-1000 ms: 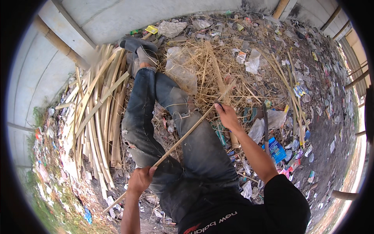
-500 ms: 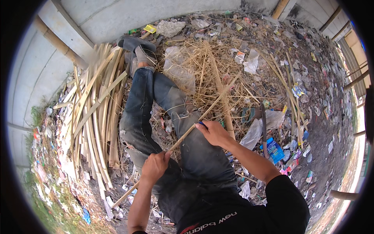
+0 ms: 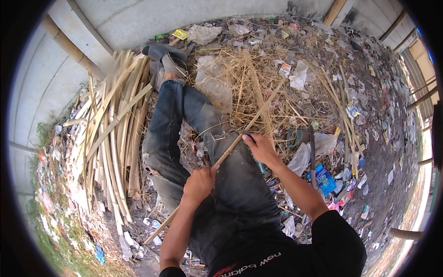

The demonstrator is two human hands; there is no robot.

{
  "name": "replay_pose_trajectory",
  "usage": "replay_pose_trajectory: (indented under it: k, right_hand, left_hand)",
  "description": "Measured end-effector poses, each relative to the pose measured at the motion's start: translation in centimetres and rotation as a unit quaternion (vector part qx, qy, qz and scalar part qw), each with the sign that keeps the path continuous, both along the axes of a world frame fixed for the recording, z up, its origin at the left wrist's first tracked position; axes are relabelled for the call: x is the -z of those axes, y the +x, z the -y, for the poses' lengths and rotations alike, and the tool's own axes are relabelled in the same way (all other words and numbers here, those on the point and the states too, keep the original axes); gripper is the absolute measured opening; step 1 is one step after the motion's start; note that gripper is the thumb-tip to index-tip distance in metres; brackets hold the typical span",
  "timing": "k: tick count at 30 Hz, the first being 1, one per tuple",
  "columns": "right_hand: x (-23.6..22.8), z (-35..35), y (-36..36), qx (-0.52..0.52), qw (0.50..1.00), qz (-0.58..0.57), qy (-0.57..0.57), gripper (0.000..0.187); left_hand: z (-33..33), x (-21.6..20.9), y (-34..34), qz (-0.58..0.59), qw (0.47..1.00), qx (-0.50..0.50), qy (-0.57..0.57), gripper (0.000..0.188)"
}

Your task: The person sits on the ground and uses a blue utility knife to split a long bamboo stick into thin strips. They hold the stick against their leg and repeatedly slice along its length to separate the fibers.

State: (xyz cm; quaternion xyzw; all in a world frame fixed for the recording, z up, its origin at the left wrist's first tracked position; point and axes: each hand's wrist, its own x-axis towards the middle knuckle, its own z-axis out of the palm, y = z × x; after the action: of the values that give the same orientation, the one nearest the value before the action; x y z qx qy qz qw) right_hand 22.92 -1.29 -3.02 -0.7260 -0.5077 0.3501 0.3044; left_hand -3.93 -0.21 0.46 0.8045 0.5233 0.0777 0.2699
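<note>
A long, thin bamboo strip (image 3: 262, 111) slants across my thighs, its far end over the shavings and its near end beside my left forearm. My left hand (image 3: 200, 183) is closed round its lower part. Farther up the strip, my right hand (image 3: 261, 148) is closed with its thumb against the strip. A small blue thing (image 3: 248, 137) shows at that thumb; the rest is hidden in the fingers, so its kind cannot be made out. Pale, curly shavings (image 3: 235, 78) lie beyond my legs.
Split bamboo strips (image 3: 110, 138) lie piled on the left, with thinner strips (image 3: 344, 113) on the right. A long dark blade (image 3: 313, 150) rests on the littered ground right of my right hand, beside a blue packet (image 3: 323, 180). A grey wall (image 3: 184, 16) stands behind.
My left hand has shifted up and to the right, and the strip's near end has moved right. My right hand has moved slightly up and right, still against the strip.
</note>
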Motion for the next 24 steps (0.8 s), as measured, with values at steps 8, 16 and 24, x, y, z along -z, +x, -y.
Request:
replay_pose_trajectory:
  k: [8,16,24]
  right_hand:
    - [0.9,0.9,-0.5,-0.080,0.992,-0.093,-0.009,0.044]
    - [1.8,-1.1,3.3,0.067,0.995,-0.072,0.014,0.053]
    - [2.6,0.1,1.0,0.058,0.994,-0.090,0.036,0.047]
  left_hand:
    - [0.1,0.3,0.2,-0.004,0.999,0.002,0.033,0.052]
    - [0.6,-1.4,0.1,0.003,1.000,-0.014,0.008,0.045]
    - [1.0,-0.9,0.0,0.017,0.999,-0.022,0.031,0.045]
